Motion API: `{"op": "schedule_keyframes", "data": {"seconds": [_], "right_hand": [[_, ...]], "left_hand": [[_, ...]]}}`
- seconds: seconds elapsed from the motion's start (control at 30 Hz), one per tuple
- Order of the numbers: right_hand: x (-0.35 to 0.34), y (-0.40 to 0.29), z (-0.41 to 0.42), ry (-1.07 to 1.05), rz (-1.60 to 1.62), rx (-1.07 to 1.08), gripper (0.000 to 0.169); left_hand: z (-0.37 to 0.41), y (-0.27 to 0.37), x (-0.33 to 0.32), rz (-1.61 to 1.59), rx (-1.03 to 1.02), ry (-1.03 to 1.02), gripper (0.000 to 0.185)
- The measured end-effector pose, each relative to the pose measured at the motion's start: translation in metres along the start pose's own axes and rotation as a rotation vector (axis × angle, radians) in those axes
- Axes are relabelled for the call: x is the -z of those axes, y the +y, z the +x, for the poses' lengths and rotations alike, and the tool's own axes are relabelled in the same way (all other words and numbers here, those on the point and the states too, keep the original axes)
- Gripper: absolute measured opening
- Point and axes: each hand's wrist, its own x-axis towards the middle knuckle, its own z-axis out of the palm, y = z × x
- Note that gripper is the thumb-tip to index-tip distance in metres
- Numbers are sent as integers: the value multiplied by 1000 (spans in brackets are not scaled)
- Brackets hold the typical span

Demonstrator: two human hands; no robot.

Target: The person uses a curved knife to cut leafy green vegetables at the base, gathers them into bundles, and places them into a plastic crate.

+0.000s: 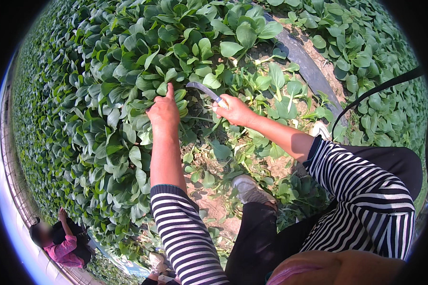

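Note:
My left hand (164,108) is closed around a leafy green bok choy plant (180,99) at the edge of the uncut row, its index finger stretched out over the leaves. Pale green stalks show just right of that hand; the thumb and the undersides of the fingers are hidden. In my right hand (234,110) is the short handle of a sickle (205,89). Its curved dark blade points left, with the tip a little right of my left index finger and apart from it.
Dense bok choy (92,107) fills the left side. Loose cut leaves (221,151) litter the soil around my shoe (251,190). A dark flat hose (306,67) runs along the right, beside another planted bed (374,53). A co-worker in a pink top (66,251) is at lower left.

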Motion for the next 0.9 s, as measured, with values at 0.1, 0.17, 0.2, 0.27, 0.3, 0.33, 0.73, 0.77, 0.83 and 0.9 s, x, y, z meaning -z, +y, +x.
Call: {"op": "schedule_keyframes", "data": {"seconds": [0.1, 0.17, 0.2, 0.27, 0.3, 0.33, 0.73, 0.77, 0.83, 0.9], "right_hand": [[-8, 2, 21, 93, -338, 37, 35], [-9, -1, 38, 90, -406, 1, 36], [-15, -9, 44, 48, -438, -27, 37], [-5, 2, 64, 106, -501, 42, 37], [-15, -12, 60, 62, -493, -76, 37], [-17, -17, 62, 30, -541, -117, 37], [-21, -6, 82, -52, -567, -203, 41], [-19, -3, 88, -93, -552, -229, 41], [-17, -6, 96, -178, -519, -274, 42], [-15, -9, 99, -238, -500, -338, 41]], "left_hand": [[-5, -6, -15, -110, 89, 36, 64], [-14, -7, -26, -145, 79, 42, 64], [-19, -13, -36, -165, 99, 31, 64], [-22, -5, -40, -209, 69, 58, 65], [-28, -12, -49, -224, 111, 42, 65], [-30, -13, -49, -232, 112, 55, 65], [-28, -15, -50, -289, 124, 90, 59], [-27, -13, -50, -291, 122, 92, 58], [-27, -13, -48, -283, 122, 94, 57], [-27, -13, -50, -287, 117, 109, 56]]}}
